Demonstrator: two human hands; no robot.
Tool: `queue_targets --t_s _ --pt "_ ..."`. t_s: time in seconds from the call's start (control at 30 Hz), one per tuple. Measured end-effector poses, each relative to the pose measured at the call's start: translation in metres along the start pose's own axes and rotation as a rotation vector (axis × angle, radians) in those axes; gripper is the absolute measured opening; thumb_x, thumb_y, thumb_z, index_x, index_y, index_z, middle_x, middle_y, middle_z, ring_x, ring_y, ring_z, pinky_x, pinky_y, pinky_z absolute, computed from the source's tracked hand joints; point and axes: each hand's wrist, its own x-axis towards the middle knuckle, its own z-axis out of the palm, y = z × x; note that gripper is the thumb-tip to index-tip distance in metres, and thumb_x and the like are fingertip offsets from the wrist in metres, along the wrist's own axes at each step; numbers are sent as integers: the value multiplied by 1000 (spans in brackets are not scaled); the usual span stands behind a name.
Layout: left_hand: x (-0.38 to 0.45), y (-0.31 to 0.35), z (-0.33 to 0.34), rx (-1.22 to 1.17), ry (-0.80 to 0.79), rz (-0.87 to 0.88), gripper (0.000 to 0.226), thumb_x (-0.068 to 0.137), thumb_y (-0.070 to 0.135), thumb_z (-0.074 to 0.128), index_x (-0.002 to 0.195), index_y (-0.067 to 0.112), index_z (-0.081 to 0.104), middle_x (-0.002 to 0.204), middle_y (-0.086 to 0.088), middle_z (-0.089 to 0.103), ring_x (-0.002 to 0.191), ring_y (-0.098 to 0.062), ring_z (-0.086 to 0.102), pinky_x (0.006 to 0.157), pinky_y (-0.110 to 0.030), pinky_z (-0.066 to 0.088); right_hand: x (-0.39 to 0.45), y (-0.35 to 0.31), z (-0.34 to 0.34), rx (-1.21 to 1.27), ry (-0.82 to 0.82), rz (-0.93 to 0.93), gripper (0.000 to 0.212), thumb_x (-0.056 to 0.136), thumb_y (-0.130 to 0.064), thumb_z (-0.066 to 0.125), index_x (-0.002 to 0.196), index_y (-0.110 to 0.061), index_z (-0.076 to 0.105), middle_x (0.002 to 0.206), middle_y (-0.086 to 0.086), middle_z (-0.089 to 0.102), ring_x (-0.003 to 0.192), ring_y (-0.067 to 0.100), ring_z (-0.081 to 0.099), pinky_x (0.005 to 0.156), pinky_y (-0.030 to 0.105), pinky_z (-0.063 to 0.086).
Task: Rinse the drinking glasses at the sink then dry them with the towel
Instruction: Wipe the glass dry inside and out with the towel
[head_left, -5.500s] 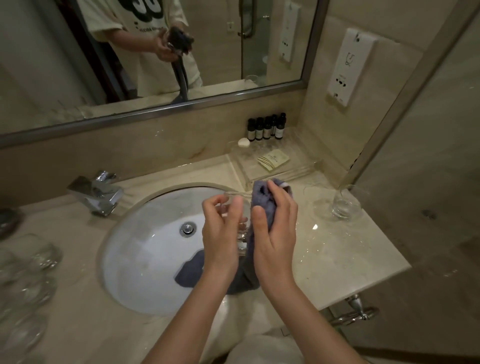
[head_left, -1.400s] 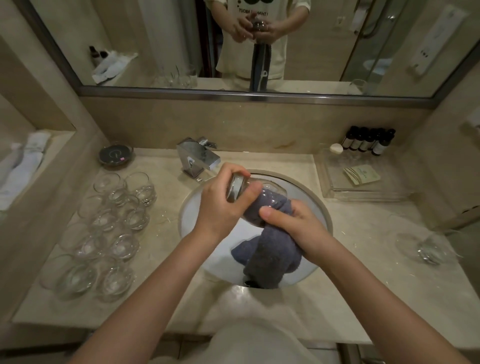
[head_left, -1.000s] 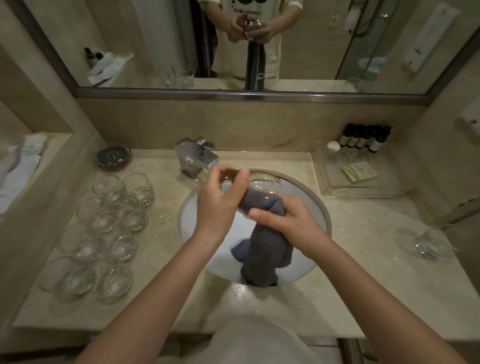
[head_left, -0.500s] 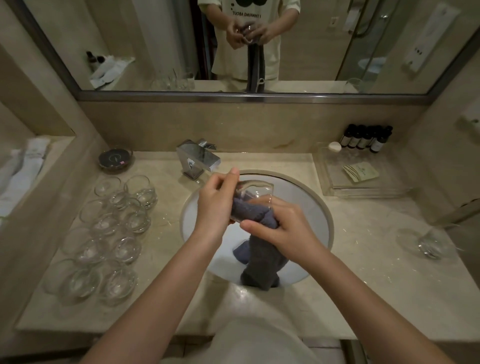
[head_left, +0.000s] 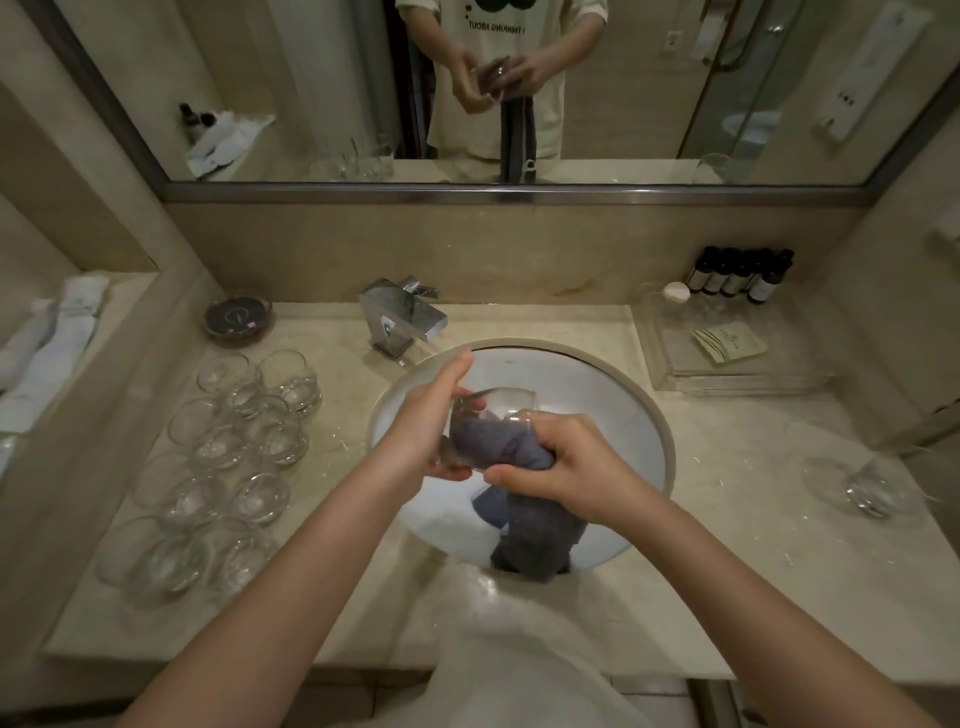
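The glass (head_left: 488, 415) has tipped further onto its side since a moment ago, over the sink (head_left: 613, 395). The left hand (head_left: 426, 431) fingers curl around it; the right hand (head_left: 566, 467) fingers clench the towel (head_left: 530, 525), stuffed inside the glass.

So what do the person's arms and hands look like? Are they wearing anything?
Both forearms are bare. The left hand and right hand wear no gloves, and I see no watch or bracelet. The mirror shows short cream sleeves on a T-shirt with a dark print and lettering.
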Motion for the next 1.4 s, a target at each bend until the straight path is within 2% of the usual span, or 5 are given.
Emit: queue_targets --t_s 0.3,0.47,0.73,1.17,1.4 --pt "9 -34 -4 396 348 1176 29 83 32 58 83 3 63 80 -4 66 75 -18 63 70 -29 50 2 -7 3 946 -121 378 35 78 -22 65 101 3 66 92 16 71 86 23 68 80 29 56" --pt "4 -22 -29 396 -122 760 36 72 43 72 102 25 61 98 9 68 93 9 62 82 -8 43 3 -7 -4 628 -128 274 15 83 -12 71 94 -2 70 84 10 71 81 17 66 76 26 53" --pt "13 -3 -66 519 -730 163 77 57 41 81 129 29 56 103 -16 67 95 -17 65 84 -28 51 20 -18 4 171 -426 44 55 71 -45 76 87 7 65 85 30 61 81 39 60 76 52 49" --pt "36 -54 -113 274 -166 258 88 32 35 86 113 32 52 110 -2 64 107 -15 63 83 -24 53 43 -5 38 812 237 420 6 86 -9 67 92 -11 67 77 2 73 74 13 70 64 22 53" --pt "72 -63 -149 482 121 343 93 33 36 92 116 20 53 117 -1 60 106 -14 60 92 -28 50 45 1 62 959 292 610 40 75 -23 72 107 -1 62 91 19 69 72 24 67 66 35 56"
